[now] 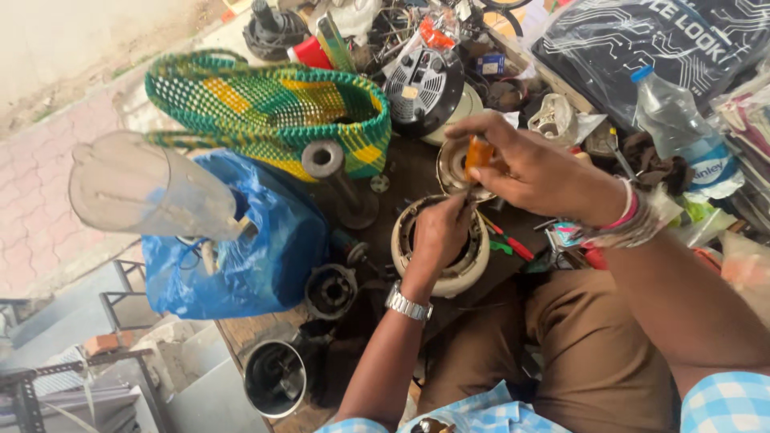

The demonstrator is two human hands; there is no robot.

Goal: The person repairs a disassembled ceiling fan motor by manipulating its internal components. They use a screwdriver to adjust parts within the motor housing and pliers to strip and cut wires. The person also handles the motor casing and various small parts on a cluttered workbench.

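My right hand (539, 170) grips a screwdriver by its orange handle (478, 151), the shaft pointing down toward a round cream-coloured appliance base (473, 265) on the workbench. My left hand (439, 233) reaches into the open top of that base, fingers closed near the screwdriver tip; what they pinch is hidden. A metal watch sits on the left wrist, and bracelets and a pink band on the right wrist.
A green and yellow woven basket (265, 104) lies behind. A clear plastic jar (144, 188) rests on a blue plastic bag (257, 240). A steel jar (275, 378), a motor part (330, 291), a water bottle (682, 132) and scattered parts crowd the bench.
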